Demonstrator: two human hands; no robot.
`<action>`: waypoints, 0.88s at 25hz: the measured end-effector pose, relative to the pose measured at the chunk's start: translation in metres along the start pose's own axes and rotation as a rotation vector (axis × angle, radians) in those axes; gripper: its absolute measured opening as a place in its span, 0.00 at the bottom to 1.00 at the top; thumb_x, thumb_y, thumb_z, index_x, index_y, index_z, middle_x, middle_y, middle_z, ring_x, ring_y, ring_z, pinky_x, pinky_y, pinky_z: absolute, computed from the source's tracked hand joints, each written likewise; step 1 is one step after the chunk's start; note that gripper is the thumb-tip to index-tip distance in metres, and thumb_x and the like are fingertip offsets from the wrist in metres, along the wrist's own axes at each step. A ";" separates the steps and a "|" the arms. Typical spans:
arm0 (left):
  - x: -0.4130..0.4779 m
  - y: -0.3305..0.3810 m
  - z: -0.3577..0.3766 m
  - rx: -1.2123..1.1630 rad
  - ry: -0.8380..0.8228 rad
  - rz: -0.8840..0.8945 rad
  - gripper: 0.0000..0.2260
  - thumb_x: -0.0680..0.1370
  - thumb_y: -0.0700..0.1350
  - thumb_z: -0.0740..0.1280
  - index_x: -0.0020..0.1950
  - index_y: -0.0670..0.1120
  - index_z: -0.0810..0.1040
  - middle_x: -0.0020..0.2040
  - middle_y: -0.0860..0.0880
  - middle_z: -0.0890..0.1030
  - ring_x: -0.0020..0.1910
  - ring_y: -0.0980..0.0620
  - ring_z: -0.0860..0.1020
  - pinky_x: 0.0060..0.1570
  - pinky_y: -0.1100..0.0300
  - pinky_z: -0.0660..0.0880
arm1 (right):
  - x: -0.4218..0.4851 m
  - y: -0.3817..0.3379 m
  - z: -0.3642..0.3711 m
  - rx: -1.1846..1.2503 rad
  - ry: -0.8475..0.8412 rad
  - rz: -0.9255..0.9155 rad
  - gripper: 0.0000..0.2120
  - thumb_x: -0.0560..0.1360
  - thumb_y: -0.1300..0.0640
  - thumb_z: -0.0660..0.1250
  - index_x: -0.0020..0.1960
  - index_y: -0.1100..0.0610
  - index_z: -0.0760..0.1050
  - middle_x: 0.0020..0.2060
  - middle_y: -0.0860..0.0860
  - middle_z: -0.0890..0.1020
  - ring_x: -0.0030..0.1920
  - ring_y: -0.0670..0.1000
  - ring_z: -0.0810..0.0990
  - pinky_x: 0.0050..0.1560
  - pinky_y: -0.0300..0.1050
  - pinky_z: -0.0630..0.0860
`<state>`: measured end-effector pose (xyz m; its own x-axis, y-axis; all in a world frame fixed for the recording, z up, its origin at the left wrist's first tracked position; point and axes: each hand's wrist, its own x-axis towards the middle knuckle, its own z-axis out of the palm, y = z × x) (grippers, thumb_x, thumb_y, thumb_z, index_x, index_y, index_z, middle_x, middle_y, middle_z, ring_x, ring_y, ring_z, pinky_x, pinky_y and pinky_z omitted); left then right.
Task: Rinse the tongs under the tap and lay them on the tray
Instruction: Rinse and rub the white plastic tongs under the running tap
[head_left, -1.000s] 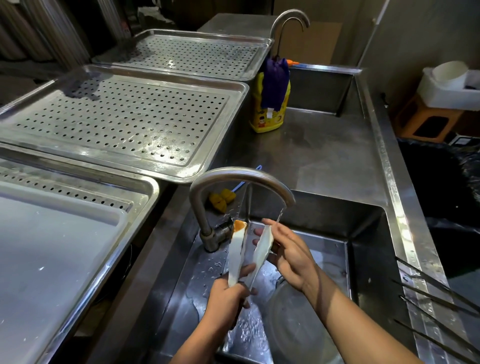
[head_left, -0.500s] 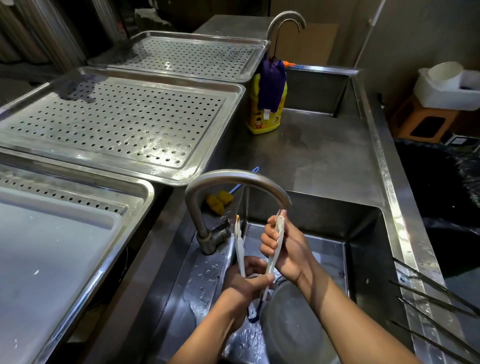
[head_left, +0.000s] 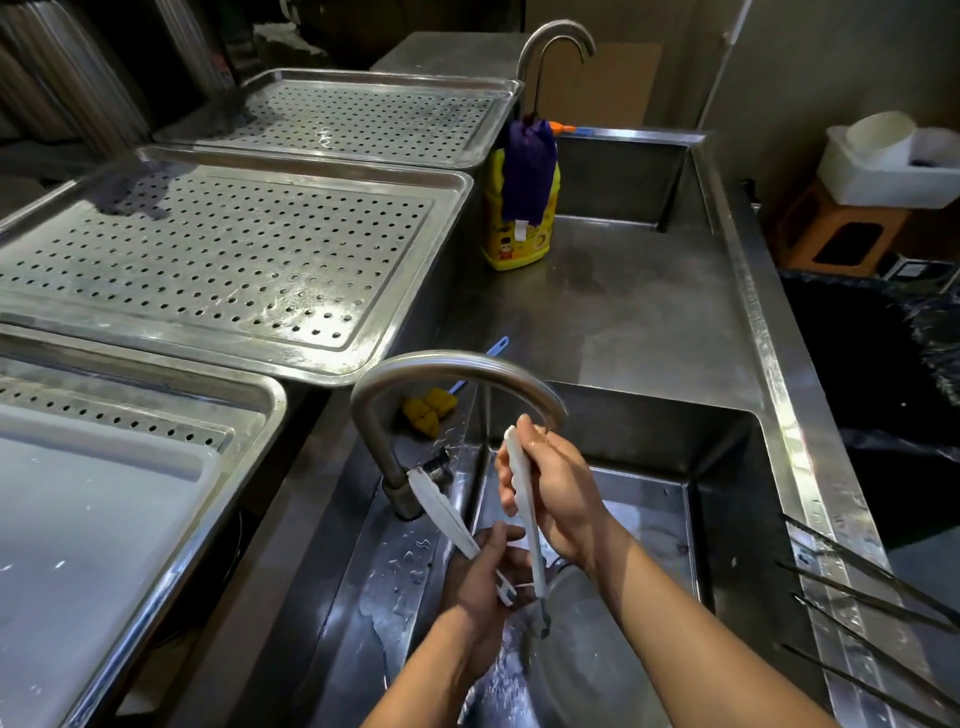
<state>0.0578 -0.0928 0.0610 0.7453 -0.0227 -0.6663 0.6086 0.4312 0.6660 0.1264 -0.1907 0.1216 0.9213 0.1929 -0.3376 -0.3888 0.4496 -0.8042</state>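
Gripping the tongs (head_left: 441, 509) with both hands, the person held them over the sink (head_left: 649, 441), close below the tap (head_left: 447, 364). The tongs stood nearly upright, tips up, their two white arms spread in a V with the lower ends close together. The left hand (head_left: 475, 577) was curled round the lower part, the thumb lying across the left arm, which slanted up and left until its tip sat beside the tap's base. The right hand (head_left: 563, 493) was higher, its fingers wrapped round the right arm, whose tip poked out above them just under the spout. That arm's dark lower end hung below both hands, over a bowl (head_left: 597, 675) in the sink. The left hand was lower and nearer the camera, and the right hand was above and to the right of it; whether the two touched could not be told. A tray (head_left: 234, 260) with holes lay on the counter to the left, well apart from the tongs.
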 end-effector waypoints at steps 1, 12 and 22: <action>0.000 0.004 0.002 0.002 0.002 0.003 0.16 0.74 0.56 0.70 0.45 0.43 0.83 0.35 0.42 0.80 0.33 0.44 0.79 0.33 0.56 0.73 | -0.006 0.003 -0.002 0.002 -0.021 0.020 0.18 0.83 0.48 0.59 0.48 0.64 0.75 0.31 0.56 0.77 0.27 0.51 0.74 0.26 0.42 0.73; -0.004 0.000 0.025 -0.040 0.078 0.067 0.17 0.83 0.51 0.61 0.47 0.39 0.78 0.30 0.43 0.76 0.27 0.48 0.73 0.22 0.63 0.66 | -0.010 -0.003 -0.020 -0.007 0.040 -0.076 0.20 0.84 0.46 0.56 0.49 0.61 0.77 0.26 0.53 0.70 0.22 0.48 0.67 0.22 0.40 0.66; -0.013 0.001 0.012 0.021 0.103 0.098 0.16 0.83 0.46 0.60 0.46 0.35 0.76 0.28 0.38 0.77 0.20 0.48 0.78 0.16 0.69 0.64 | -0.001 -0.010 -0.019 -0.028 -0.056 -0.046 0.19 0.84 0.51 0.55 0.45 0.61 0.78 0.23 0.52 0.69 0.21 0.49 0.67 0.23 0.41 0.66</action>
<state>0.0519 -0.1032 0.0745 0.7701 0.1119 -0.6280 0.5408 0.4076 0.7358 0.1295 -0.2119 0.1206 0.9364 0.2209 -0.2726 -0.3447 0.4348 -0.8319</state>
